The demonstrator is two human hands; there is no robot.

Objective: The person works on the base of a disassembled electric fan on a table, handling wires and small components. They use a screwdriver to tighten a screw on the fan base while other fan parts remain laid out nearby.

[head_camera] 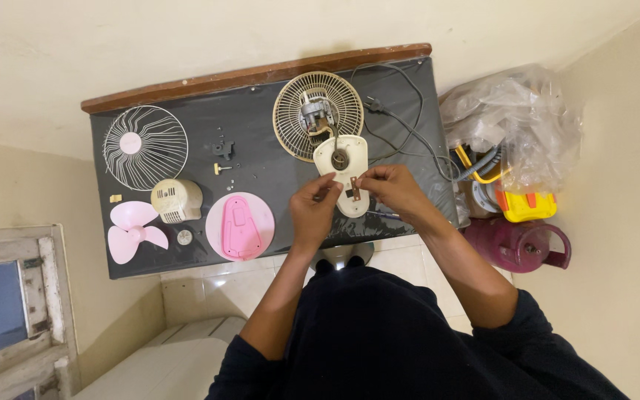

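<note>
A cream fan body lies on the dark grey table, joined to a round cream rear grille with the grey motor showing at its centre. My left hand and my right hand meet over the lower end of the fan body. Together their fingertips pinch a small brown part held against that housing. A grey power cord loops away from the fan towards the table's right side.
On the table's left lie a white front grille, a cream motor cover, a pink fan blade, a round pink base and small screws. Right of the table are a plastic bag, a yellow object and a maroon jug.
</note>
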